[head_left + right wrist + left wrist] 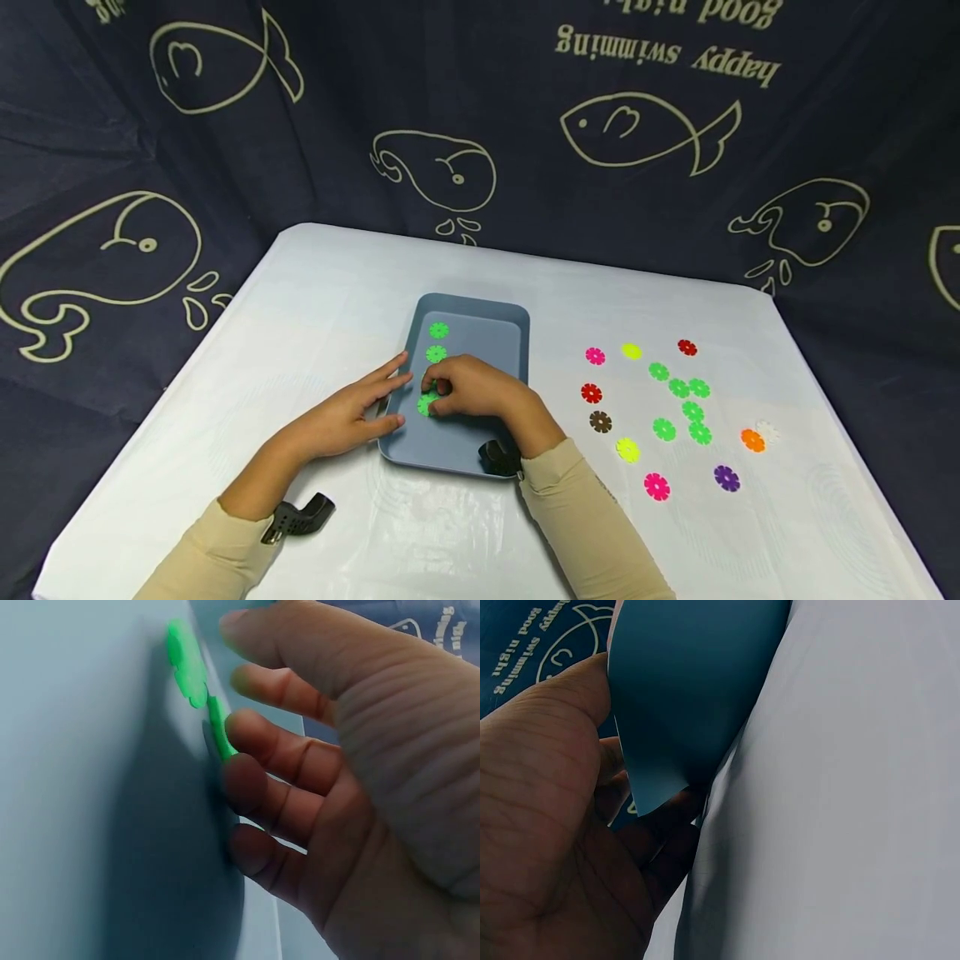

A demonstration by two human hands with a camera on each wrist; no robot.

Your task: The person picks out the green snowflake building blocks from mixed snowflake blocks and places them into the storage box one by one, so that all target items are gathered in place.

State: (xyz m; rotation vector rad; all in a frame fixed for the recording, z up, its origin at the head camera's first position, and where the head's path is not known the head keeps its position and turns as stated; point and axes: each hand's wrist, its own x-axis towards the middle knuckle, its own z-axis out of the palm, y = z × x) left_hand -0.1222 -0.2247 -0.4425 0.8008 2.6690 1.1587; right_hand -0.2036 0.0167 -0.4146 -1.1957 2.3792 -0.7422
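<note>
Discs (436, 354), four green, lie in one tray (483, 346).
Right hand (474, 387) bends over them, fingers loosely curled, apparently gripping none; left hand (341, 421) spreads at the tray's edge, fingers straight; six loose green discs (663, 429) lie outside.

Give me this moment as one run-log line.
left hand: at left rim of tray | right hand: at column of green discs in tray | table: mixed-colour discs right of tray

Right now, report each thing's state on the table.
Blue-grey rectangular tray: upright on the white table.
Bright-green notched discs inside: in a row, partly covered.
Loose multicoloured notched discs: scattered right of tray.
Left hand: fingers spread, at tray's edge.
Right hand: fingers bent over that row.
</note>
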